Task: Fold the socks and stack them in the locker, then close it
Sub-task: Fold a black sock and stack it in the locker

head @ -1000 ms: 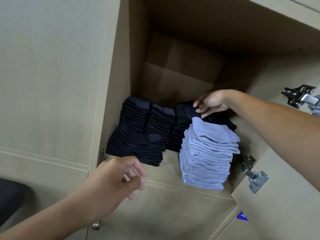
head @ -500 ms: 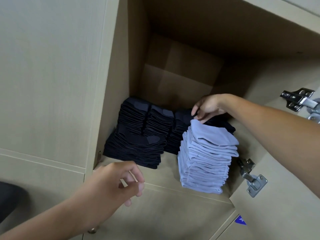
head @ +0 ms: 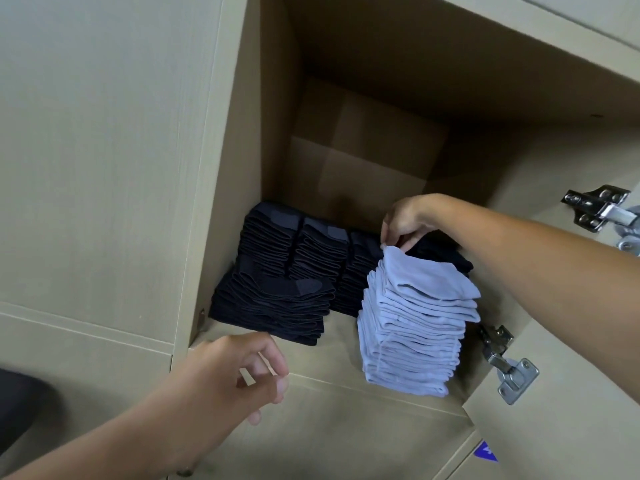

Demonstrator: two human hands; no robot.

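A person reached into an open locker (head: pixel 277 140) from above, both bare arms in view. On the locker floor stood a tall stack of pale blue folded socks (head: pixel 419 327), near the front right, just beside the lower door hinge (head: pixel 509 368). Behind and to its left sat several stacks of dark folded socks (head: pixel 287 271), packed close together, the rear ones against the back wall. The right hand (head: pixel 407 220) came in from the right, over the blue stack, its fingertips pinching the raised back corner of the top blue sock (head: pixel 426 275), so that corner stood lifted off the pile. The left hand (head: pixel 239 372) hovered at the front edge of the locker, fingers loosely curled, thumb near the forefinger, holding nothing and touching nothing that could be seen. The door was swung open to the right, with a second hinge (head: pixel 602 209) higher up. The socks looked light, soft and limp: each would likely sag and unfold if lifted by one corner, and the tall blue stack, already leaning a little with uneven edges, would probably slump or topple if pushed from the side. A safer hold would seem to be a flat palm pressing down on the top, or both hands cupping the stack's sides low down, not a pinch at a corner. The knit cloth seemed unlikely to slip, and nothing there looked breakable. The stacking looked nearly finished, with the door not yet closed.
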